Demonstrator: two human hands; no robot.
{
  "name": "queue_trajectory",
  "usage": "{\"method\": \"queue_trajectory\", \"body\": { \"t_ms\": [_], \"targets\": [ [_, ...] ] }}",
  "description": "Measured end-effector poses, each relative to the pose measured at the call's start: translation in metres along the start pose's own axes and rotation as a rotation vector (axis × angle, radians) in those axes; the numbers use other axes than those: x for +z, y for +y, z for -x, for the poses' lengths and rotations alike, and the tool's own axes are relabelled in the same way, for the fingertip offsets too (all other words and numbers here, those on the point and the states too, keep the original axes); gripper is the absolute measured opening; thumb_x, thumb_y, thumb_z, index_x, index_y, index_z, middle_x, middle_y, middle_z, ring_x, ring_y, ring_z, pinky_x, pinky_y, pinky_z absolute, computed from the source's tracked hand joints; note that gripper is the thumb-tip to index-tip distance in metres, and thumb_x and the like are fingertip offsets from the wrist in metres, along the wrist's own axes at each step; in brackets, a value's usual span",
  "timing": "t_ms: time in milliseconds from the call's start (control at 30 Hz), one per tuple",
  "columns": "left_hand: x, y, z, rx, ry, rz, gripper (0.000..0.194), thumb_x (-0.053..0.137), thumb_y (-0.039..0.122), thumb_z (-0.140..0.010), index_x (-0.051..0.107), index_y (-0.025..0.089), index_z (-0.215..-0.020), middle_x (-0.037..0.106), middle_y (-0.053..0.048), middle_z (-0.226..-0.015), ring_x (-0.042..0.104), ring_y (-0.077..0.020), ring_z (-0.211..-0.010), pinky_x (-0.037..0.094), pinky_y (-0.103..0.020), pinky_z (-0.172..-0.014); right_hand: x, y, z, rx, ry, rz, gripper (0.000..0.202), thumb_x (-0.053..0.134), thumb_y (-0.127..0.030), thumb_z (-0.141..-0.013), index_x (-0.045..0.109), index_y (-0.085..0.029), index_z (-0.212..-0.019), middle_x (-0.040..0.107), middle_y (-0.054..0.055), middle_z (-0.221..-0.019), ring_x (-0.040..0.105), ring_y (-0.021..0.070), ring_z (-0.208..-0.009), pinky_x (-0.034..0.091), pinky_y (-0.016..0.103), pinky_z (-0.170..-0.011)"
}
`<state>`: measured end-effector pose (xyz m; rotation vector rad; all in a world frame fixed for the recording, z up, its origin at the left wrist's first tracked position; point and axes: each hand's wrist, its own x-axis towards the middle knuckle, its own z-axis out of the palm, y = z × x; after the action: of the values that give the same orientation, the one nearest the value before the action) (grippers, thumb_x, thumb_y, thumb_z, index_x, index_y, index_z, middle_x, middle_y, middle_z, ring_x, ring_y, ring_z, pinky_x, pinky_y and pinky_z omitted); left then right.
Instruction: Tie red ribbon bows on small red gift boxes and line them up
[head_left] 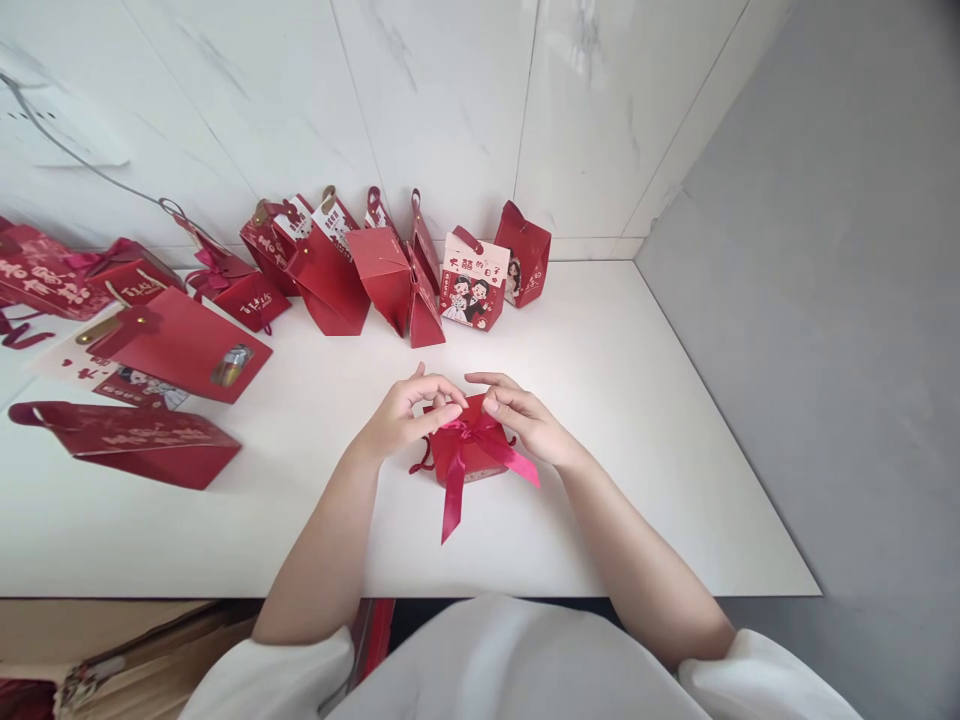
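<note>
A small red box (472, 462) stands on the white table (600, 400) in front of me, with a dark red cord showing at its sides. On top lies a pink-red ribbon (454, 490) tied at the middle, its two tails hanging over the near side. My left hand (416, 408) is at the box's upper left, thumb and fingertips closed together at the ribbon. At the upper right, my right hand (525, 415) has its thumb and a finger at the ribbon and another finger stretched out. What lies between the fingertips is too small to make out.
Several red gift boxes stand along the marbled wall (450, 100), among them one with a cartoon couple (474, 285). More lie at the left, including a red box with a window (187, 345) and a folded red bag (150, 440). A grey cable (90, 165) hangs behind them.
</note>
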<state>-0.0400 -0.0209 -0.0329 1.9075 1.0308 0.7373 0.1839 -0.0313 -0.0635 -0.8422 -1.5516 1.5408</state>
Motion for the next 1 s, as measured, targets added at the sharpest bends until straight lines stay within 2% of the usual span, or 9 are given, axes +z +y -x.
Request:
{"method": "queue_trajectory", "body": {
  "t_ms": [100, 200, 367, 533, 733, 867, 1000],
  "targets": [
    [0.004, 0.005, -0.001, -0.004, 0.012, -0.128, 0.016, 0.068, 0.038, -0.084, 0.072, 0.023, -0.082, 0.072, -0.001, -0.091, 0.066, -0.0201, -0.1, -0.002, -0.056, -0.124, -0.002, 0.0, 0.001, 0.017, -0.012, -0.027, 0.035, 0.06, -0.049, -0.093, 0.062, -0.02, -0.072, 0.049, 0.005, -0.144, 0.05, 0.0261, -0.131, 0.043, 0.042, -0.103],
    [0.008, 0.009, -0.002, -0.006, -0.022, -0.202, 0.014, 0.072, 0.038, -0.081, 0.073, 0.025, -0.079, 0.073, 0.0, -0.091, 0.061, -0.0228, -0.114, -0.01, -0.059, -0.122, -0.002, 0.001, 0.0, 0.021, -0.006, -0.078, 0.033, 0.061, -0.045, -0.093, 0.061, -0.021, -0.071, 0.051, 0.004, -0.143, 0.049, 0.0256, -0.132, 0.042, 0.041, -0.104],
    [0.013, 0.017, -0.001, -0.011, -0.075, -0.277, 0.014, 0.07, 0.038, -0.082, 0.069, 0.025, -0.078, 0.071, 0.001, -0.09, 0.061, -0.0215, -0.113, -0.013, -0.061, -0.121, 0.002, 0.009, -0.004, 0.023, 0.035, -0.158, 0.031, 0.061, -0.042, -0.094, 0.061, -0.021, -0.071, 0.057, 0.004, -0.137, 0.048, 0.024, -0.135, 0.034, 0.042, -0.113],
    [0.016, 0.021, 0.0, 0.0, -0.118, -0.323, 0.012, 0.065, 0.03, -0.083, 0.06, 0.022, -0.076, 0.067, 0.001, -0.088, 0.06, -0.0202, -0.109, -0.011, -0.063, -0.12, 0.002, 0.013, -0.006, -0.022, 0.009, -0.186, 0.036, 0.06, -0.045, -0.094, 0.058, -0.021, -0.068, 0.056, 0.004, -0.139, 0.053, 0.0242, -0.131, 0.039, 0.042, -0.111],
    [0.015, 0.015, -0.003, 0.045, -0.157, -0.313, 0.012, 0.065, 0.027, -0.082, 0.058, 0.023, -0.074, 0.067, 0.002, -0.082, 0.058, -0.0203, -0.112, -0.005, -0.06, -0.123, -0.004, 0.014, -0.005, -0.021, -0.033, -0.109, 0.041, 0.058, -0.053, -0.092, 0.054, -0.021, -0.067, 0.056, 0.003, -0.14, 0.054, 0.0267, -0.128, 0.042, 0.047, -0.109],
    [0.013, 0.012, -0.005, 0.065, -0.192, -0.308, 0.012, 0.064, 0.028, -0.084, 0.058, 0.023, -0.075, 0.066, 0.003, -0.078, 0.057, -0.0199, -0.113, 0.0, -0.057, -0.124, -0.007, 0.019, -0.007, -0.056, -0.054, -0.102, 0.04, 0.059, -0.051, -0.092, 0.054, -0.021, -0.067, 0.056, 0.004, -0.136, 0.056, 0.0243, -0.123, 0.042, 0.045, -0.109],
    [0.011, 0.013, -0.004, 0.051, -0.206, -0.308, 0.011, 0.064, 0.028, -0.084, 0.059, 0.023, -0.076, 0.068, 0.003, -0.084, 0.057, -0.0198, -0.115, -0.005, -0.059, -0.123, -0.007, 0.023, -0.01, -0.116, -0.049, -0.095, 0.039, 0.06, -0.046, -0.093, 0.055, -0.02, -0.065, 0.059, 0.005, -0.13, 0.055, 0.0223, -0.126, 0.037, 0.041, -0.112]
  ]
}}
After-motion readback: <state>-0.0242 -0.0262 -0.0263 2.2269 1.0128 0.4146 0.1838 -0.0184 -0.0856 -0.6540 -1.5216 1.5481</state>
